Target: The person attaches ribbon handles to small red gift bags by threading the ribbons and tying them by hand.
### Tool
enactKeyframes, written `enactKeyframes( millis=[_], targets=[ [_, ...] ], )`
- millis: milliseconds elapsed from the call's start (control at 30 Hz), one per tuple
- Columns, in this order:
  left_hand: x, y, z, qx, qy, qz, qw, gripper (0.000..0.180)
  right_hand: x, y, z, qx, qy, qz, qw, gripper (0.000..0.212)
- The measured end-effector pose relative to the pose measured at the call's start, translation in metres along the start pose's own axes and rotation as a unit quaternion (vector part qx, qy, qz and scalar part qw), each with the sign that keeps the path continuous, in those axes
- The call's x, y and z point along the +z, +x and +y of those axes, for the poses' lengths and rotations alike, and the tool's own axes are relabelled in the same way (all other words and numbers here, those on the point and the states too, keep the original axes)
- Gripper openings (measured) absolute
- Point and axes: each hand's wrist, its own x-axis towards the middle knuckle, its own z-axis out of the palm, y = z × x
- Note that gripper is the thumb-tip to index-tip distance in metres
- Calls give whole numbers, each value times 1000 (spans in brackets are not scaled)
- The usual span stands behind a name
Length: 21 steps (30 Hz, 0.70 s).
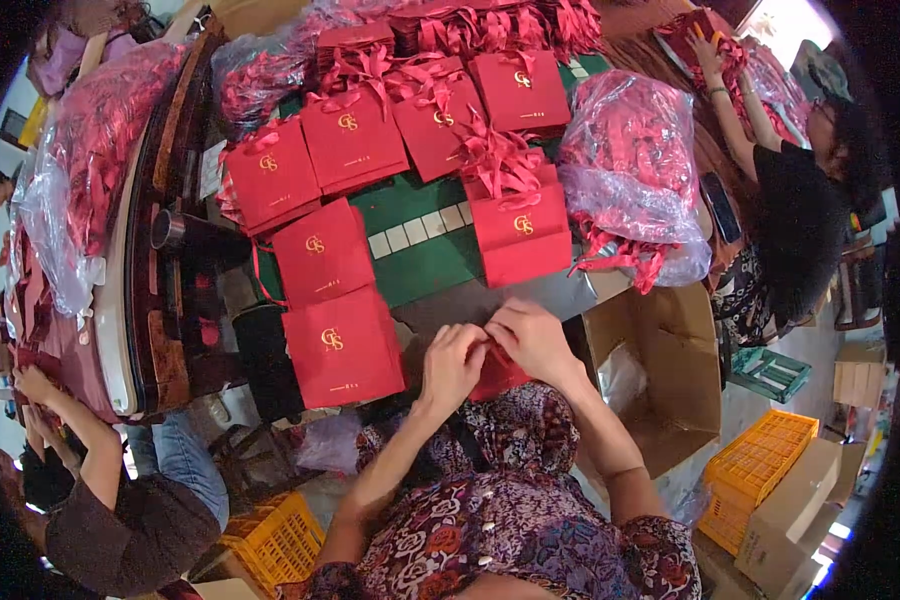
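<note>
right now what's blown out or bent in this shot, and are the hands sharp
Head view: the bright patch at upper right is blown out; glare streaks the plastic bag right of centre; the pale table edge at left bows with the fisheye. Head view: left hand and right hand look reasonably sharp.

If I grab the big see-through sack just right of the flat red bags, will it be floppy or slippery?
The sack will probably squish, since its plastic looks wrinkled and thin. It may be slippery, because the plastic shines. Red ribbons could snag, as some hang out near its bottom edge.
</note>
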Motion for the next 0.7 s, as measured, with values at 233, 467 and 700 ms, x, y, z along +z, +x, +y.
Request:
enactKeyframes(
  millis=[233, 467, 700],
  targets=[
    [2, -13, 1, 59, 2, 14, 998, 9, -8, 5, 15, 62, 27, -129, 989, 17],
    [3, -12, 5, 74, 36, 18, 996, 8, -4, 6, 13, 102, 39, -129, 986, 19],
    [-5, -1, 4, -21, -3, -24, 999, 19, 23, 6, 16, 84, 122, 26, 989, 12]
  ],
)
